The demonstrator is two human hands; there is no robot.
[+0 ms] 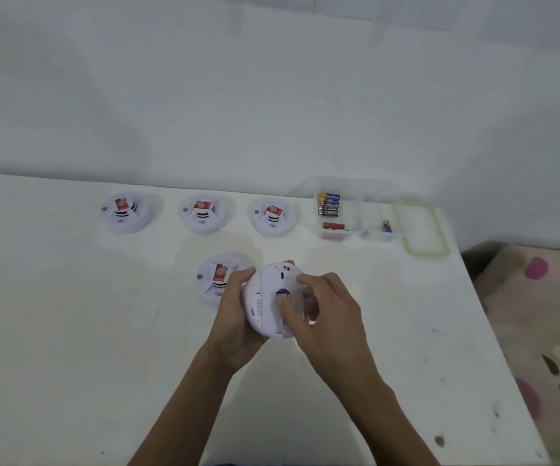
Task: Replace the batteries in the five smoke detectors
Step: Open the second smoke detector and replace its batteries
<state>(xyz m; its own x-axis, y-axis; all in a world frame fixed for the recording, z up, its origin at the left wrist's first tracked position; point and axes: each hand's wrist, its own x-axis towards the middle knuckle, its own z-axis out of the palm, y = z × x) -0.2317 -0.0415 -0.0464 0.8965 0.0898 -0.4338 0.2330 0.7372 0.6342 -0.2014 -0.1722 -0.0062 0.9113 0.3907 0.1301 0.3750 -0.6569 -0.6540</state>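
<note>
Left hand [235, 311]: your fingers curl round the left rim of the held detector [272, 297], underside up, just above the table [70, 331].
Right hand [329, 311]: you grip its right edge, thumb pressing at the battery bay.
Risk: a skewed thumb push could seat the cell crooked or tip the unit from your grip.
Beside: another detector [216, 280], close enough to knock.
Far: three detectors [204, 211] in a row; spare batteries [329, 205] in the clear tray [356, 232].

Both arms are uncovered: the left forearm [194, 408] and the right forearm [372, 415] are bare along all their visible length. The left grip [235, 307] and the right grip [325, 307] are bare hands with slender fingers. A blue sliver [225, 463] shows between the forearms, too small to identify.
</note>
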